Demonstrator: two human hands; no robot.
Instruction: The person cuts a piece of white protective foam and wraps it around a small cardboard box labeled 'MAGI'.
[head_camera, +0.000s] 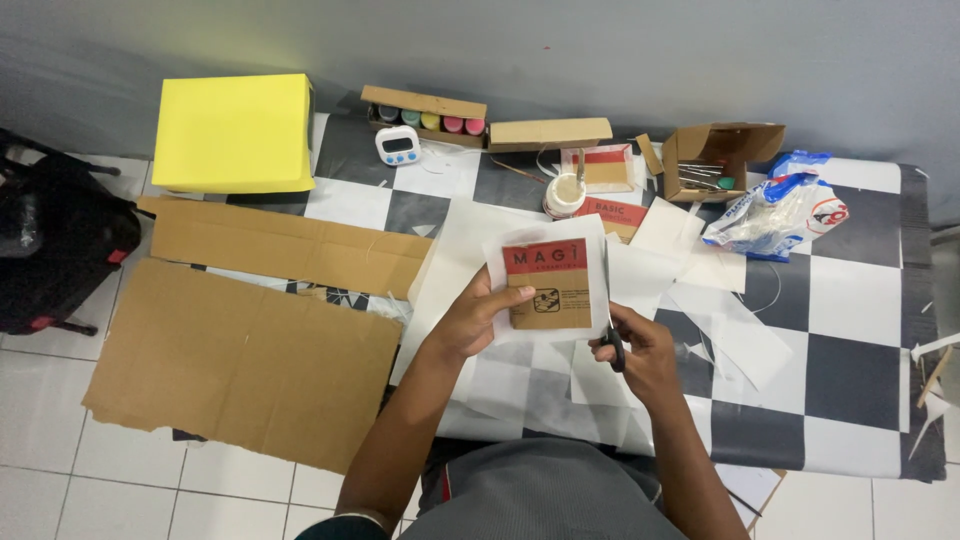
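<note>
White paper sheet (592, 243) bearing a brown card (547, 290) is gripped by the left hand (470, 320); black scissors (612, 345) are clasped in the right hand (640, 350) above the checkered counter (850, 290).

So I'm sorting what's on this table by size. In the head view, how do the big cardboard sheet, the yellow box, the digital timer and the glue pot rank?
Largest to smallest as they look:
1. big cardboard sheet
2. yellow box
3. digital timer and glue pot: too alike to rank.
</note>
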